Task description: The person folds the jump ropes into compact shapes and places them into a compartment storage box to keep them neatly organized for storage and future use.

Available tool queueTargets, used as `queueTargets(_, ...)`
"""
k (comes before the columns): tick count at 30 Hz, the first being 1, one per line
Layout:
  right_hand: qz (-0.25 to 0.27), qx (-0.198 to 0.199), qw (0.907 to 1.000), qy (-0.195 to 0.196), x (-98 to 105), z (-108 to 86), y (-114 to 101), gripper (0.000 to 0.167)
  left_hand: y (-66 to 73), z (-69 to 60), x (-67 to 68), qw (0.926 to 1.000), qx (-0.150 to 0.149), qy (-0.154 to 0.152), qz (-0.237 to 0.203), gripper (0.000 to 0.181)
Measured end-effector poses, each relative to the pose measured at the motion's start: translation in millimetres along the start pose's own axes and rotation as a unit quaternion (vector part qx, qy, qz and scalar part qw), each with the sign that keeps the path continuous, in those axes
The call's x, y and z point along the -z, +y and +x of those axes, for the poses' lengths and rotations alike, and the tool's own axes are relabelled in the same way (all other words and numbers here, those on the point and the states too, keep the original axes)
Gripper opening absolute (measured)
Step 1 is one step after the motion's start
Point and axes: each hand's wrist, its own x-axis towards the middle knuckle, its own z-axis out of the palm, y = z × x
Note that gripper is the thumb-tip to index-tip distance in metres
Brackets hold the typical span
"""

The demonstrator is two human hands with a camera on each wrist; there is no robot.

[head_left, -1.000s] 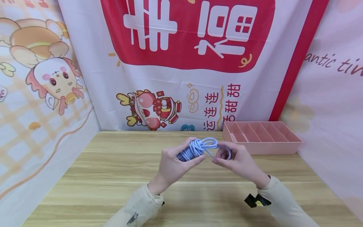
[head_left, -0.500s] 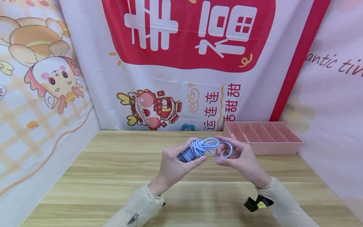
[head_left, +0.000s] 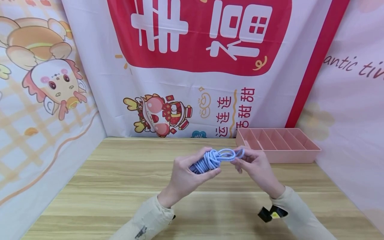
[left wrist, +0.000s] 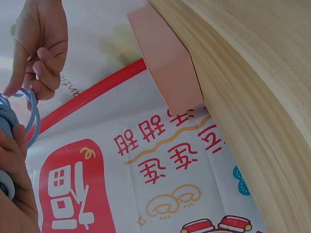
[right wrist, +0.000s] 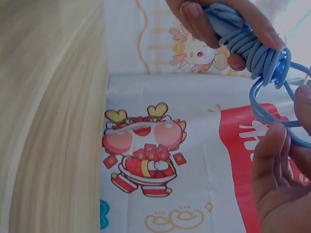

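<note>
A light blue cord [head_left: 208, 161], wound into a tight bundle, is held above the table in the head view. My left hand [head_left: 186, 175] grips the bundle, with the thumb along its near side and the fingers round the far side. Loops stick out from the bundle's right end, and my right hand [head_left: 257, 166] pinches the outermost one between thumb and fingers. In the right wrist view the wraps of the cord [right wrist: 260, 60] show clearly, while the right thumb and fingers [right wrist: 271, 150] meet at the loops. The left wrist view catches only part of the cord [left wrist: 6, 119].
A pink divided box [head_left: 285, 156] with several compartments stands at the back right of the wooden table [head_left: 120, 186]. Printed cloths [head_left: 168, 80] hang behind the table and along both sides.
The right hand was spread round the larger loop half a second ago; its fingers have now closed together at the loop's end, and that loop looks smaller. The left hand keeps its grip.
</note>
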Motion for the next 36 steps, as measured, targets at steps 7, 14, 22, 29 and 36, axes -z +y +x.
queueTargets(7, 0.021, 0.047, 0.9981, -0.032, 2, 1.0, 6, 0.01, -1.9, -3.4, -3.1, 0.9999, -0.01, -0.013, 0.0, 0.047)
queueTargets(14, 0.03, 0.078, 0.9963, -0.02, 0, -0.2, 3, 0.015, 2.2, -3.3, -3.3, 0.9998, 0.009, 0.004, -0.017, 0.051)
queueTargets(22, -0.071, 0.165, 0.983, -0.037, -7, -0.4, 4, 0.02, -17.8, -18.0, -12.5, 0.9997, 0.017, 0.012, -0.009, 0.052)
queueTargets(29, -0.115, 0.197, 0.9729, -0.037, -11, -0.6, 6, 0.022, -31.9, -26.4, -12.9, 0.9957, -0.005, -0.034, 0.086, 0.051)
queueTargets(36, -0.036, 0.091, 0.9937, -0.055, -9, -2.2, 5, 0.013, -32.5, -26.5, -11.2, 0.9881, 0.006, -0.066, 0.139, 0.053)
